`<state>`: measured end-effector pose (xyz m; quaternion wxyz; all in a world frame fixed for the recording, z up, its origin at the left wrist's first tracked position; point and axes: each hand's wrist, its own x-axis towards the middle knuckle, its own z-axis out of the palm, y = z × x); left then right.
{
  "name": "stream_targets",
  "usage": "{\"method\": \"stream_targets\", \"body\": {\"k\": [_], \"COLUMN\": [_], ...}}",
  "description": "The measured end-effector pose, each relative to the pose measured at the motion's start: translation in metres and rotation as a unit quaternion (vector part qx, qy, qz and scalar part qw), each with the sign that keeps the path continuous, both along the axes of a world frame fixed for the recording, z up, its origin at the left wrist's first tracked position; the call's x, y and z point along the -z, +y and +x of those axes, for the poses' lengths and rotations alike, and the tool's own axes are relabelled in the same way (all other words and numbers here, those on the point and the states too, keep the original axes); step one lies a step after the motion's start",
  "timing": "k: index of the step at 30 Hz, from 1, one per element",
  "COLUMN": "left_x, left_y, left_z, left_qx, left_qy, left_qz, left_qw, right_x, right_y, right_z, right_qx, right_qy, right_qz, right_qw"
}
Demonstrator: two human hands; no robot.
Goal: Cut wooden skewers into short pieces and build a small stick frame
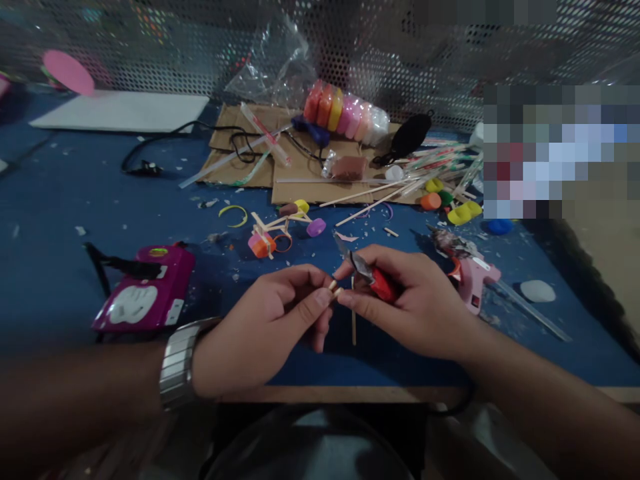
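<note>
Stick stub (334, 288) at lower centre of frame, pinched between fingertips of both hands. Blue table (75, 220) beneath, littered. Left hand (260, 327) closed on stub only. Right hand (420, 307) also clamps red-handled cutter (375, 277) in palm. Magenta box (145, 290) lower left. Pink glue gun (473, 277) right of centre. Cap-wheeled stick model (280, 230) above hands.

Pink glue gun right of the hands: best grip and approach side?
Probably the handle, from the near edge: the glue gun lies on its side, handle toward the person, nozzle pointing away and left. Right hand, nearest, holds a red-handled tool.
</note>
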<state>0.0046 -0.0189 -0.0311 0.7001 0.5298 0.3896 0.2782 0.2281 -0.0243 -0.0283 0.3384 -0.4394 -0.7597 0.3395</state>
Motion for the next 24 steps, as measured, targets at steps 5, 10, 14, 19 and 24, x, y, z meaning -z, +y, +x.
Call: {"method": "stream_targets", "body": {"k": [5, 10, 14, 19, 24], "left_x": [-0.0013, -0.0021, -0.0005, 0.0, -0.0018], "left_y": [-0.0009, 0.0006, 0.0009, 0.0026, 0.0028], "left_z": [0.0003, -0.0016, -0.0014, -0.0024, -0.0026], "left_qx": [-0.001, 0.0, 0.006, 0.028, 0.013], "left_qy": [0.008, 0.024, -0.007, -0.006, -0.003], "left_qz": [0.014, 0.033, -0.002, -0.023, -0.021], "left_qw": [1.0, 0.999, 1.0, 0.999, 1.0], "right_x": [0.0001, 0.0011, 0.0045, 0.0054, 0.0045], "right_y": [-0.001, -0.0008, 0.0009, 0.0011, 0.0001], "right_z": [0.0009, 0.0017, 0.0019, 0.0019, 0.0026], "right_qx": [-0.008, -0.008, -0.035, -0.049, -0.052], "right_qy": [-0.002, -0.014, 0.019, 0.031, 0.017], "right_qz": [-0.004, 0.004, 0.024, 0.037, 0.032], "right_qw": [1.0, 1.0, 0.999, 0.998, 0.998]}}
